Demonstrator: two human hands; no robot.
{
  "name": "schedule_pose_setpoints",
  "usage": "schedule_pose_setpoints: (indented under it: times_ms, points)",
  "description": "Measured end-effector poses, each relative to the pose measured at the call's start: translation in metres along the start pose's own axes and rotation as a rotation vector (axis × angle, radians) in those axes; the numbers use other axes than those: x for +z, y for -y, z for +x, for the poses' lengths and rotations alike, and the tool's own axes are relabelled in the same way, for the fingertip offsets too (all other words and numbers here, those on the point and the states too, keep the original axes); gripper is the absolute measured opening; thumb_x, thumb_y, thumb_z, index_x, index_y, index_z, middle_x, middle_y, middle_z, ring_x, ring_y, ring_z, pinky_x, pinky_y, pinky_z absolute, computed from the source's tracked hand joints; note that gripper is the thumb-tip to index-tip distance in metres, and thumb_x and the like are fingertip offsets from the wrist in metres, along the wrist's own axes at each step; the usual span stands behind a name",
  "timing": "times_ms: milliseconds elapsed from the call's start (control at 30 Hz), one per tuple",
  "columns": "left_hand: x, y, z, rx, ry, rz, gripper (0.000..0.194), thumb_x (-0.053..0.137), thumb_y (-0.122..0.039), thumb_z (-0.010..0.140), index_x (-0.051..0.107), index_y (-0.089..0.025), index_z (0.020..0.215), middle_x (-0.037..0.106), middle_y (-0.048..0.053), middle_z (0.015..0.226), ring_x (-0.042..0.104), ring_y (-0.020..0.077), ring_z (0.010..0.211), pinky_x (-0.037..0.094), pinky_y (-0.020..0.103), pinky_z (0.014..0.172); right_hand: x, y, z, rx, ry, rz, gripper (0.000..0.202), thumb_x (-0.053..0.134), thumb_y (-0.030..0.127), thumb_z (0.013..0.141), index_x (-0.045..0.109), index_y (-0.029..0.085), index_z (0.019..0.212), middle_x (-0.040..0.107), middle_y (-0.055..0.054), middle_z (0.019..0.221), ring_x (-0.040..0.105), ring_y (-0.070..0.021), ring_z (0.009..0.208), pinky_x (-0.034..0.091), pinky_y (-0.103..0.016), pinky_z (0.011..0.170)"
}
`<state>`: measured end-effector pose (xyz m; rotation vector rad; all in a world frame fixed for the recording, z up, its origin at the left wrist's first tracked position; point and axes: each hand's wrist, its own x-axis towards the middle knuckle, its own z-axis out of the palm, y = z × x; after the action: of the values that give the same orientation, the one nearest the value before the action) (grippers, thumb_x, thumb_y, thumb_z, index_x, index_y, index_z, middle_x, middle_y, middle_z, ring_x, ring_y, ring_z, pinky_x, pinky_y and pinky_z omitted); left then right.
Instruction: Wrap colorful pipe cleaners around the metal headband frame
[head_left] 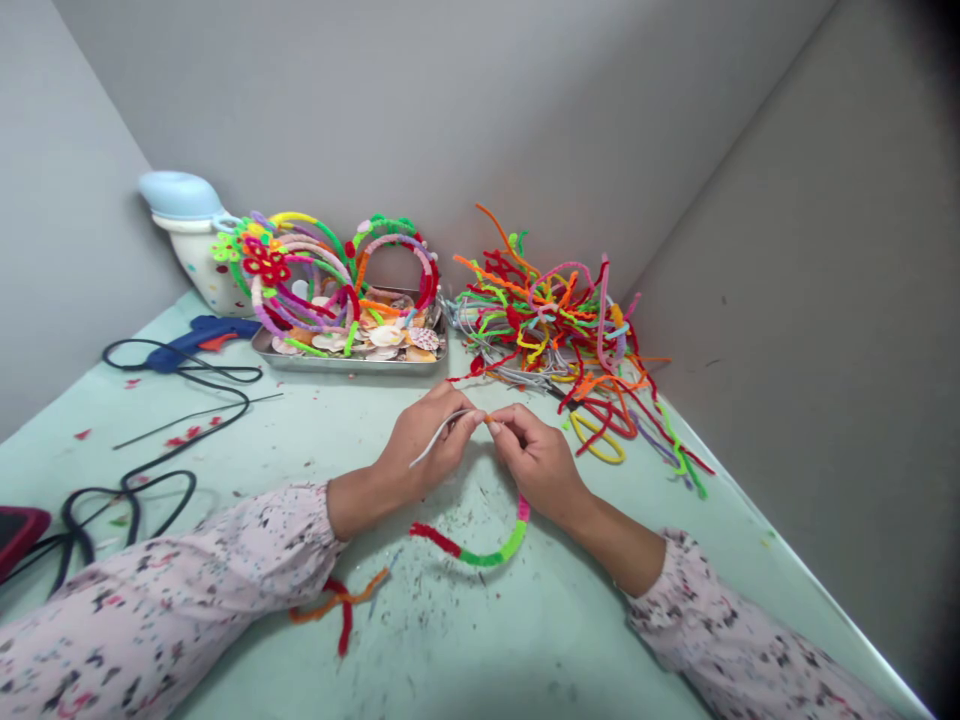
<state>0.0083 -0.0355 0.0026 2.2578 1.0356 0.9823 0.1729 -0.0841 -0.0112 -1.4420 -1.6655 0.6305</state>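
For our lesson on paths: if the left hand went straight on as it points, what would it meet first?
The left hand would probably meet the small orange piece, then the right hand pinching it; depth is unclear.

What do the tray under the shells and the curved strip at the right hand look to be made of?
Tray: probably metal, going by its smooth grey sheen.
Strip: seems to be fuzzy pipe cleaner, judging by its soft, matte pile; a wire core is likely but hidden.
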Motion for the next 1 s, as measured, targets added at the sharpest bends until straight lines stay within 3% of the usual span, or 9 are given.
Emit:
schedule_pose_setpoints:
  times_ms: [400,1000]
  points:
    - [-0.001,0.008,0.004,-0.041,0.125,-0.012,0.030,0.042,-0.036,0.090,0.058,-0.016,0.074,0.053,0.000,0.072,0.050,0.0143,0.071,0.035,0.026,0.065,0.001,-0.002,0.003,0.049,0.072,-0.032,0.019,0.044,0.034,0.091,0.059,0.022,0.091,0.048,0.006,0.057,0.044,-0.0106,0.051,0.033,-0.022,0.053]
    - [0.006,0.019,0.007,-0.071,0.146,-0.121,0.031,0.042,-0.033,0.086,0.057,-0.016,0.066,0.056,0.000,0.067,0.050,0.0142,0.069,0.035,0.025,0.063,0.003,-0.004,0.004,0.025,0.096,-0.082,0.019,0.043,0.032,0.090,0.060,0.023,0.088,0.049,0.006,0.056,0.044,-0.0112,0.052,0.033,-0.022,0.055]
